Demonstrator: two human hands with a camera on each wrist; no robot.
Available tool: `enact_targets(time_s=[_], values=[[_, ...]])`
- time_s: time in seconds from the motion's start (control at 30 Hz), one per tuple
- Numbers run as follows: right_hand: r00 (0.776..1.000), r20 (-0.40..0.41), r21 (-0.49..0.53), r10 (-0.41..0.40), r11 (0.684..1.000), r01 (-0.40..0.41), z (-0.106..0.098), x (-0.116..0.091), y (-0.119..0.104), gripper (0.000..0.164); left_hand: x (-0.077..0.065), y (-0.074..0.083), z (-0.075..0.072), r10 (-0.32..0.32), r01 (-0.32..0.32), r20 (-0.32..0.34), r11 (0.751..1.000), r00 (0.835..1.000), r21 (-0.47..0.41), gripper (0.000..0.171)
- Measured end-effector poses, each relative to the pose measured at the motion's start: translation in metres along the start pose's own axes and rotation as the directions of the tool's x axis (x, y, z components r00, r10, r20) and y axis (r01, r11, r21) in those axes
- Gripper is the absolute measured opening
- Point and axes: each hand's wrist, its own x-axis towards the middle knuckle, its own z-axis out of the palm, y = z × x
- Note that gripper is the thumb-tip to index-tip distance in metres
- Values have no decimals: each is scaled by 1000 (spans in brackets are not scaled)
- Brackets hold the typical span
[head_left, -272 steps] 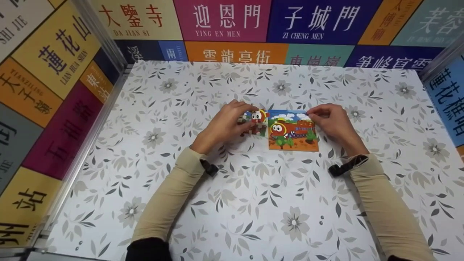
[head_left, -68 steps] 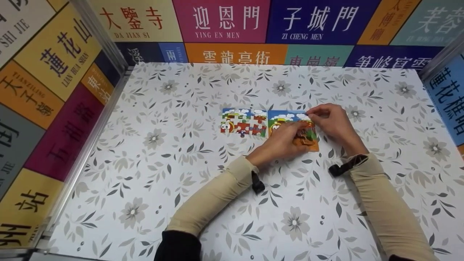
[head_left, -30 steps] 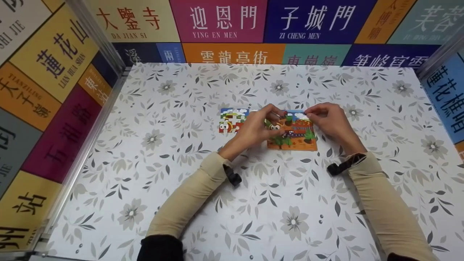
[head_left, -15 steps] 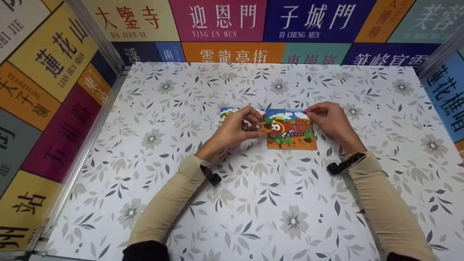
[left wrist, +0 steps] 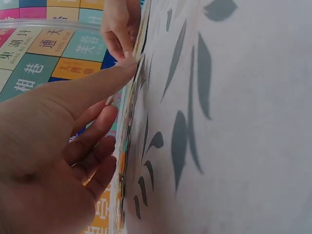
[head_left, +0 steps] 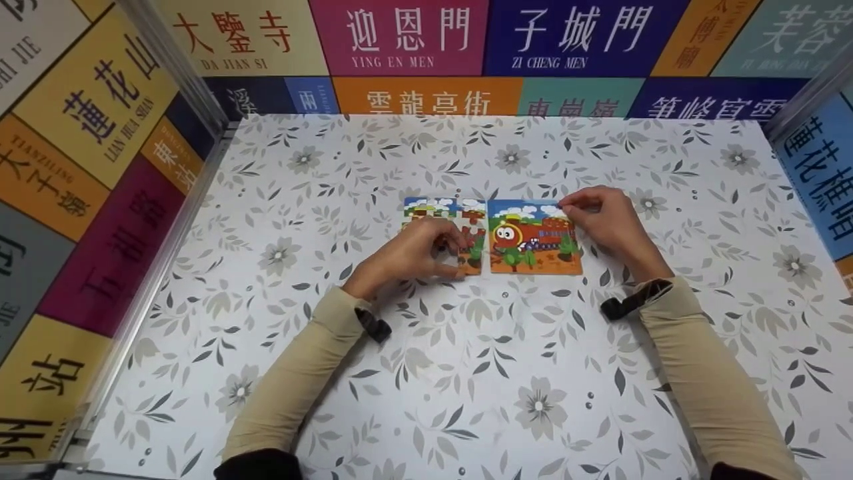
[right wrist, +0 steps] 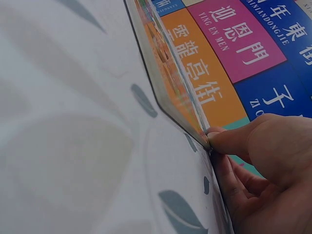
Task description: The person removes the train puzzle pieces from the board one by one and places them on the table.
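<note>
My left hand (head_left: 426,250) pinches an orange-and-green jigsaw piece (head_left: 473,259) with thumb and fingers, at the lower right corner of a jigsaw puzzle (head_left: 426,204). Pieces with blue sky, clouds and red train parts show along the puzzle's top and right; my hand hides much of its left and lower part. Close on the right lies a square picture board (head_left: 533,263) with a red train on orange ground. Its upper right corner is pinched between thumb and fingers of my right hand (head_left: 603,217). The right wrist view shows the board's corner (right wrist: 187,124) at my thumb tip.
A white tabletop (head_left: 426,400) printed with grey flowers and leaves lies under everything. Colourful panels with large characters (head_left: 426,40) stand along the back and both sides. Each wrist carries a black strap, seen on the left wrist (head_left: 373,327).
My left hand has moved left and down from over the picture board to the jigsaw puzzle, carrying the jigsaw piece to its lower right corner. The right hand stays on the board's corner.
</note>
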Motion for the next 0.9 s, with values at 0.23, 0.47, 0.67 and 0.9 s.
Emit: enact_targets(time_s=[0.23, 0.47, 0.67, 0.9], values=[[1000, 4, -6, 10, 1000, -10, -1, -1, 0, 27, 2, -3, 1, 55, -58, 42, 996, 998, 64, 36], [1000, 6, -3, 15, 1000, -15, -1, 0, -1, 26, 2, -1, 1, 97, -101, 66, 993, 993, 61, 30], [1000, 2, 0, 13, 1000, -13, 0, 0, -1, 25, 2, 1, 2, 89, -94, 76, 993, 993, 70, 28], [1000, 0, 8, 19, 1000, -19, 1, 1, 0, 21, 2, 4, 3, 97, -107, 86, 987, 992, 120, 27]])
